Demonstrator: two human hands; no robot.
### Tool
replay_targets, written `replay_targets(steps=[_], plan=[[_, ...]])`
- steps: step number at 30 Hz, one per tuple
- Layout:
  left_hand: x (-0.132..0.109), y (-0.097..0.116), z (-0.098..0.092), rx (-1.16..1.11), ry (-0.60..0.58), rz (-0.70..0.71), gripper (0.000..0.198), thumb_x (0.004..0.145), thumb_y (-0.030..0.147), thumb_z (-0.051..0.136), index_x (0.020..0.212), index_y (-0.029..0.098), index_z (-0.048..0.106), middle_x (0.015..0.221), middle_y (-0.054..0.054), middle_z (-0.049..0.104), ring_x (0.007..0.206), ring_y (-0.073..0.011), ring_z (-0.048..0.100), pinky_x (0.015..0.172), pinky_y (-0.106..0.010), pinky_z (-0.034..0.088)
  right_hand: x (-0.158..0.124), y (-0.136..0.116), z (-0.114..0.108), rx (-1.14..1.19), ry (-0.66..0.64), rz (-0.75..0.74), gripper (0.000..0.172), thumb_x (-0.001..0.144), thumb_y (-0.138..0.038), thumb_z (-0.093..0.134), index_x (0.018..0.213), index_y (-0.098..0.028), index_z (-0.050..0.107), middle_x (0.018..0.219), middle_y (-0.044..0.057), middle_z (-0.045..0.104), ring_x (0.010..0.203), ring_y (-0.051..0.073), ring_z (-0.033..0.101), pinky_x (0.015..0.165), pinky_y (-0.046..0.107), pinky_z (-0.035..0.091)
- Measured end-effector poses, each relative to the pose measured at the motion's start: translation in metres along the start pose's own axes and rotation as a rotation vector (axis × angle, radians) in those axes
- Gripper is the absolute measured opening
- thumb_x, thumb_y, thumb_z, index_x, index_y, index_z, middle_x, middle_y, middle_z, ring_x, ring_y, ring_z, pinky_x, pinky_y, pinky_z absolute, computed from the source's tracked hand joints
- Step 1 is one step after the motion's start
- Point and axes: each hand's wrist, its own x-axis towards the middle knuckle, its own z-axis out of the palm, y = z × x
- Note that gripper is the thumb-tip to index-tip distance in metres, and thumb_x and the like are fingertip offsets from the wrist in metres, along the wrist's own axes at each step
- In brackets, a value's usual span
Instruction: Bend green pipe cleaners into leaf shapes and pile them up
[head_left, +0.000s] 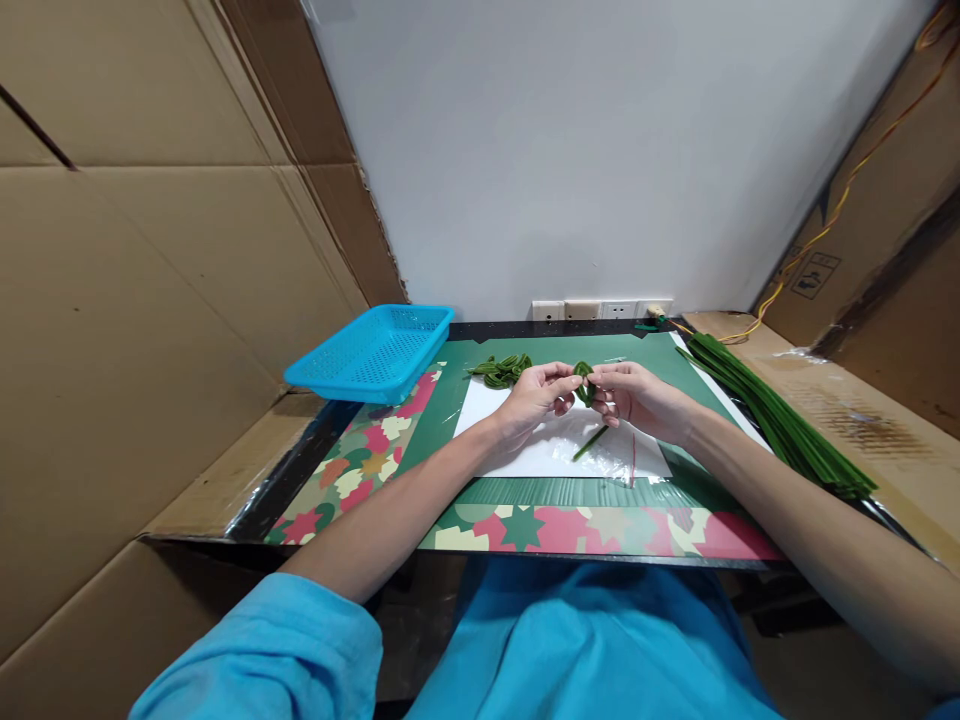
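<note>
Both hands meet above the white sheet, around a green pipe cleaner bent into small loops. My left hand pinches its left side between thumb and fingertips. From the right, my right hand pinches the same piece, with fingers curled below it. A straight green stem lies under the hands, over a clear plastic bag with a red strip. Just beyond my left hand is a small pile of looped green pipe cleaners. The fingers partly cover the held piece.
A blue perforated basket sits at the back left. Long green pipe cleaners lie bundled at the right. Under the work are white paper and a green mat with a patterned border. Cardboard walls flank the table; sockets line the wall behind.
</note>
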Motion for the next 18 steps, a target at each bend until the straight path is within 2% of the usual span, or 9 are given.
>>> replay_targets(steps=[11, 18], plan=[[-0.0005, -0.0009, -0.0040, 0.016, -0.034, -0.001, 0.037, 0.077, 0.043, 0.084, 0.088, 0.014, 0.064, 0.078, 0.002, 0.053, 0.061, -0.0058, 0.045, 0.060, -0.024, 0.033, -0.0033, -0.0034, 0.0074, 0.023, -0.004, -0.003, 0.031, 0.078, -0.033, 0.087, 0.079, -0.017, 0.061, 0.066, -0.004, 0.049, 0.056, 0.010, 0.050, 0.046, 0.022, 0.047], [-0.0022, -0.0011, -0.0069, 0.128, -0.055, -0.010, 0.040, 0.076, 0.047, 0.083, 0.094, 0.017, 0.065, 0.084, 0.000, 0.059, 0.068, -0.0102, 0.055, 0.060, -0.025, 0.041, -0.0035, -0.0003, 0.0028, -0.222, 0.025, -0.073, 0.030, 0.081, -0.039, 0.083, 0.080, -0.017, 0.064, 0.068, -0.001, 0.057, 0.060, 0.014, 0.056, 0.051, 0.027, 0.053]])
